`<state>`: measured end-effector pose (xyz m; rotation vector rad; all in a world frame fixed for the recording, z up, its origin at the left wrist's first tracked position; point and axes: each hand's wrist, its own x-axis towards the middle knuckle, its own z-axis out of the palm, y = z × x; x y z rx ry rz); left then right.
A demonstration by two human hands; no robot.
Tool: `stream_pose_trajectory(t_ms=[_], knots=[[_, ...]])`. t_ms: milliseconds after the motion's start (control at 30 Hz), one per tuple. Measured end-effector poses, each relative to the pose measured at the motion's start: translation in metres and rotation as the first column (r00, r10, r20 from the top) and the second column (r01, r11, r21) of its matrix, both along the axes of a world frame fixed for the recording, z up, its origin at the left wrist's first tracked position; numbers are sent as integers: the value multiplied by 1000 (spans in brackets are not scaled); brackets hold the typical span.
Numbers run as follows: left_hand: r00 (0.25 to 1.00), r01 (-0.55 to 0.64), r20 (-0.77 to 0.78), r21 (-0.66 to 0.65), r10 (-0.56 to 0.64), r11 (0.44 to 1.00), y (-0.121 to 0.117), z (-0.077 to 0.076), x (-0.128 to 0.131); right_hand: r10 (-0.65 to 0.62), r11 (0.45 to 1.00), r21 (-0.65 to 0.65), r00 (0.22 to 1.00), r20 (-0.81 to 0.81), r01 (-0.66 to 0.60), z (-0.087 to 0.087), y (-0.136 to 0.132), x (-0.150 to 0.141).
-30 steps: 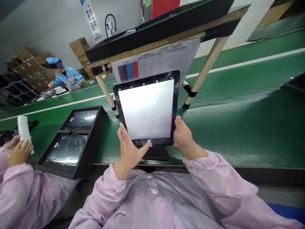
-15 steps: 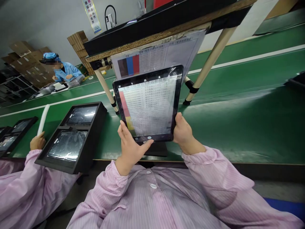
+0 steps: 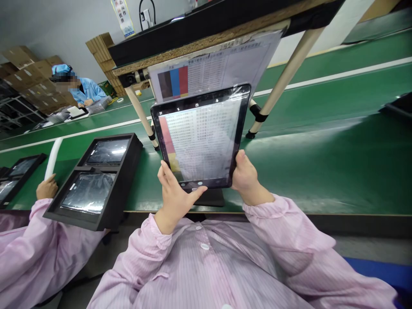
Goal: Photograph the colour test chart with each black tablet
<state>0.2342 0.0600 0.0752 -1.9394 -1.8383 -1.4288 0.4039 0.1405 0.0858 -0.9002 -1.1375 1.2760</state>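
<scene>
Between my two hands a black tablet (image 3: 202, 137) is held upright, tilted a little, its lit screen facing me in camera view. My left hand (image 3: 175, 195) grips its lower left corner, the thumb lying along the bottom edge. On the lower right side my right hand (image 3: 247, 176) is closed round the edge, its other fingers hidden behind. Directly beyond the tablet hangs a printed sheet (image 3: 219, 66) with colour blocks and rows of text. The screen shows this sheet's text with pink and yellow patches. Under the tablet a dark flat object (image 3: 210, 198) is partly hidden.
A pipe-legged stand (image 3: 286, 81) with a chipboard shelf straddles the green bench (image 3: 315, 159). Left of me sits a black tray (image 3: 117, 184) holding two tablets in film. A co-worker's hand (image 3: 46, 187) holds a white strip (image 3: 54, 156). Another person (image 3: 85, 92) in blue works farther back.
The whole view has shifted slightly, so the bench and trays sit a little higher and further left. Both hands keep their hold on the tablet, and its screen still shows the sheet.
</scene>
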Motion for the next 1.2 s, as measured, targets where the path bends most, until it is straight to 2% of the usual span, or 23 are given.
stream_pose_trajectory(t_ms=[200,267,300,333,400,467,500,567,633,767,900,1000,1100,1133,1200], knots=[[998,22,57,29,-24,999,-1,0,-4,-13,1000,2,999,43,13,-4,0,1],[974,90,203,70,-102,993,0,3,-11,-15,1000,-18,999,36,15,-6,-3,1],[933,134,324,88,-156,987,2,6,-16,0,1000,-30,1000,27,1,-6,-6,2],[859,182,468,101,-208,978,3,9,-20,19,999,-38,1000,15,-18,-5,-9,2],[610,303,744,97,-271,948,7,15,-28,52,999,-4,999,13,-52,-1,-18,3],[350,424,900,96,-261,900,11,19,-33,62,989,130,996,60,-69,9,-26,6],[251,455,936,111,-247,884,13,20,-34,61,972,220,994,96,-81,15,-30,8],[121,453,966,151,-229,878,15,20,-33,48,917,382,982,185,-117,29,-34,14],[48,425,973,184,-225,886,17,18,-27,14,873,467,966,259,-138,42,-35,21],[-10,481,973,206,-230,852,19,13,-17,-104,833,540,923,371,-123,54,-29,33],[11,476,983,154,-181,866,21,11,-13,-224,803,590,875,428,-83,48,-19,43],[40,427,992,88,-116,900,23,13,-11,-176,842,529,874,453,-105,39,-12,49],[34,447,994,76,-102,891,28,17,-7,-162,897,438,874,459,-64,33,-7,46],[23,469,994,86,-109,879,30,19,-5,-208,907,420,847,489,-20,34,-7,43],[7,494,992,109,-130,862,33,20,-2,-324,908,414,743,585,69,37,-9,33]])
